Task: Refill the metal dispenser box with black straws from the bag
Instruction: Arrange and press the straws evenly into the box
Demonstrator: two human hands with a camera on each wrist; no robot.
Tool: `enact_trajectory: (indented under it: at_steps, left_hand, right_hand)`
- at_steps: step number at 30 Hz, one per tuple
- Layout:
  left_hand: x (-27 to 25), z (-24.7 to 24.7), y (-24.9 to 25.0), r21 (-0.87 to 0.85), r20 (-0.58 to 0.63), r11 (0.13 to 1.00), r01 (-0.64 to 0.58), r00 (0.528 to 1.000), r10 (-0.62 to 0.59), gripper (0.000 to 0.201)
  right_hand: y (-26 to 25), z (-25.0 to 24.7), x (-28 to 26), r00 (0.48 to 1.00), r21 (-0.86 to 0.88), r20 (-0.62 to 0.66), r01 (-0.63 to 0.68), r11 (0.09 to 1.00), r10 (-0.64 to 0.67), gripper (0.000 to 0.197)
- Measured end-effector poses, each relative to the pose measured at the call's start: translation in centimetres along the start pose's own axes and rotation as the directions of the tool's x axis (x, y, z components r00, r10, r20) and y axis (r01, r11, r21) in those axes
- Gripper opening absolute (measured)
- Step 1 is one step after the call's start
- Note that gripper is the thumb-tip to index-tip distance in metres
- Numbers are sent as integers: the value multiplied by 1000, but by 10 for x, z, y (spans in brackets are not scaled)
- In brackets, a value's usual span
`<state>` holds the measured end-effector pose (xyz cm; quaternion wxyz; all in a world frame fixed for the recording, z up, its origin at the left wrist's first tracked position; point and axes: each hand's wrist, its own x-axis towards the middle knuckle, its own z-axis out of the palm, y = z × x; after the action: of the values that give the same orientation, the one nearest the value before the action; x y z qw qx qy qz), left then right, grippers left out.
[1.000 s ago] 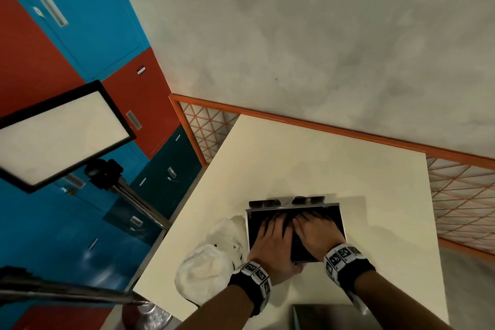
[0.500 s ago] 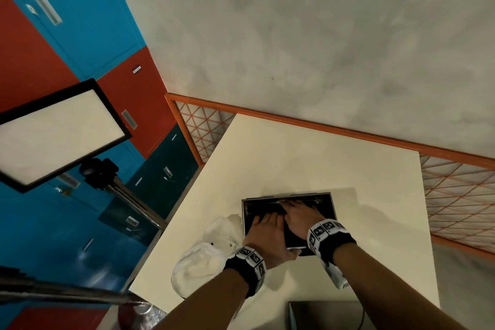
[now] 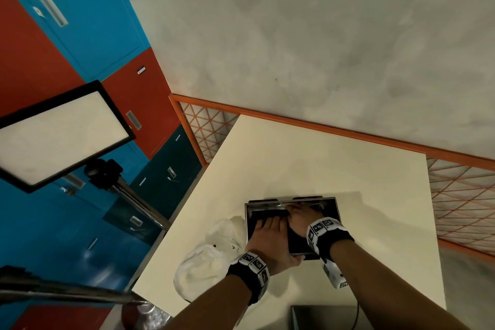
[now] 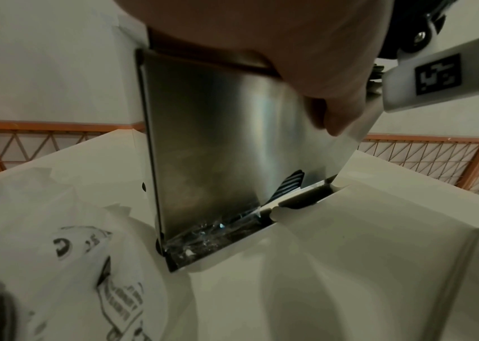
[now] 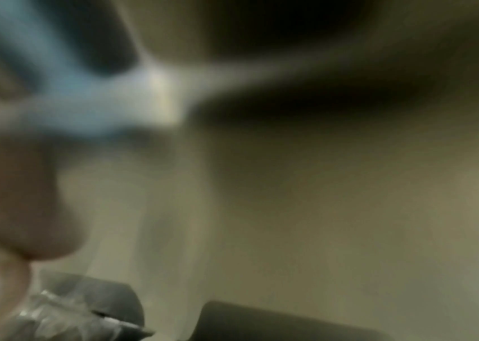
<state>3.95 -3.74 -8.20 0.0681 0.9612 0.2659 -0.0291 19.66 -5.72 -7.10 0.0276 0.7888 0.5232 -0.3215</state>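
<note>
The metal dispenser box (image 3: 333, 210) stands open on the cream table, with black straws (image 3: 267, 214) lying inside. My left hand (image 3: 267, 233) lies flat on the straws, fingers straight. Its thumb (image 4: 334, 110) hangs against the box's shiny near wall (image 4: 209, 138). Beside it, my right hand (image 3: 301, 218) reaches deeper into the box, its fingers lying on the straws by the far wall. The white plastic bag (image 3: 211, 257) lies crumpled against the box's left side. The right wrist view is blurred; only a finger and some crinkled clear plastic show there.
A metal lid (image 3: 324, 316) lies at the table's near edge, below my right forearm. An orange lattice railing (image 3: 334, 130) runs behind the table (image 3: 321, 163). A light panel on a tripod (image 3: 59, 134) stands to the left. Crinkled clear film (image 4: 212, 233) lies at the box's base.
My right hand has slid from the box's right half towards the far wall and the middle, close over the left fingers. The left hand has stayed flat on the straws.
</note>
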Motion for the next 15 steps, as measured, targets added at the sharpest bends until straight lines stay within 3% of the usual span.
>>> enact_trajectory:
  at_steps: [10,12,15]
  left_hand:
    - [1,-7,1,-68,-38,998,-15,999,12,101]
    - [0,-5,2,-58,-4,998,4,1000,-4,106]
    - [0,-4,4,-54,35,998,36,999,-34,109]
  right_hand:
    - [5,9,-18,963,-175,-218,118,977,-156,35]
    - [7,12,-22,955,-214,-230,137,967,-186,40]
    - [10,18,-20,944,-273,-240,159,949,-228,64]
